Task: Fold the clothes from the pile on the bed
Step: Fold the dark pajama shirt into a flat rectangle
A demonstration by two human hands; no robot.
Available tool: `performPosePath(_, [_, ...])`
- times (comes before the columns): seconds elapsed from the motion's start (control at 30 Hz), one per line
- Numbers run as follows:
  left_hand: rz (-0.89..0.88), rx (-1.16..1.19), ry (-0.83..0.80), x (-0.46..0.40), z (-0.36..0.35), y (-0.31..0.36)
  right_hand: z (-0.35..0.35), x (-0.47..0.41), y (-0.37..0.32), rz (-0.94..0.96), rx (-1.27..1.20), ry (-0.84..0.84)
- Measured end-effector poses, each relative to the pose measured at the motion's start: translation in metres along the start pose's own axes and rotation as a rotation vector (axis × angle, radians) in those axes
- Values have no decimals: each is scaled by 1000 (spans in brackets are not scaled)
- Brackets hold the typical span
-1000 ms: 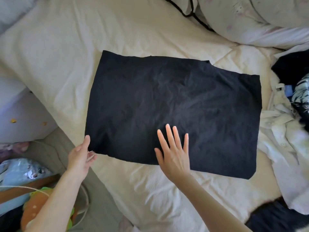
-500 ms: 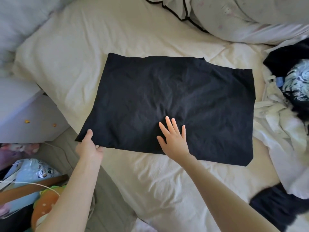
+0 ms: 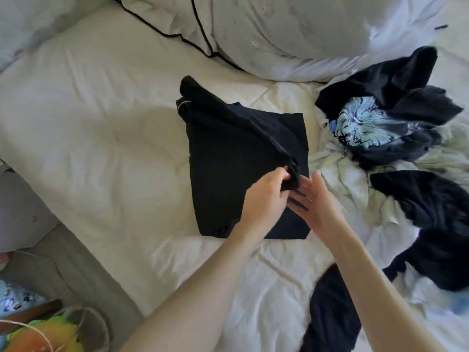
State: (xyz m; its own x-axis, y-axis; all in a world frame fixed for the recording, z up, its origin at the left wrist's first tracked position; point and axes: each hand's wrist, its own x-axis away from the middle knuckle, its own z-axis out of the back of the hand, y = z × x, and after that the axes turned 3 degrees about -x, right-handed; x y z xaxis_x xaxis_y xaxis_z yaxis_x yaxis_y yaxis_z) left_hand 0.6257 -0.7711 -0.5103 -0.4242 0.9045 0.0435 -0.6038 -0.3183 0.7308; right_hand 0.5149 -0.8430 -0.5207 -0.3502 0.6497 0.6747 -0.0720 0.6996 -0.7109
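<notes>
— What are my hands doing?
— My left hand (image 3: 264,196) pinches a bunched fold between thumb and curled fingers. My right hand (image 3: 316,199) lies just beside that pinch, palm up, fingers straight. Both forearms reach forward.

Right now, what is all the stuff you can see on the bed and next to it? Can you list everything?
black garment: one, black, mid-bed, part folded, one flap lifted
pile: one heap, black, white and a pale blue print, right side of the bed
dark cloth: one, black, near edge of the bed, under the right arm
bed: one, cream sheet, fills most of the view
duvet: one, white with black piping, bunched at the far side
toy: one, orange and green, floor at bottom left, blurred
left hand: one, grip pinching the garment's lifted flap
right hand: one, fingers straight, beside the flap
</notes>
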Motion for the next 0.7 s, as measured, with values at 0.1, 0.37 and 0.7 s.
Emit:
performPosePath(0.1, [-93,-253,-382,21,-41,-13,25,-2,10,-49,71,68])
performPosePath(0.37, [101,-619,-220,84,7,-96,21,-34,36,-209,380,265])
performPosePath(0.7, [31,-628,-255,80,16,-118,55,-28,48,-90,498,325])
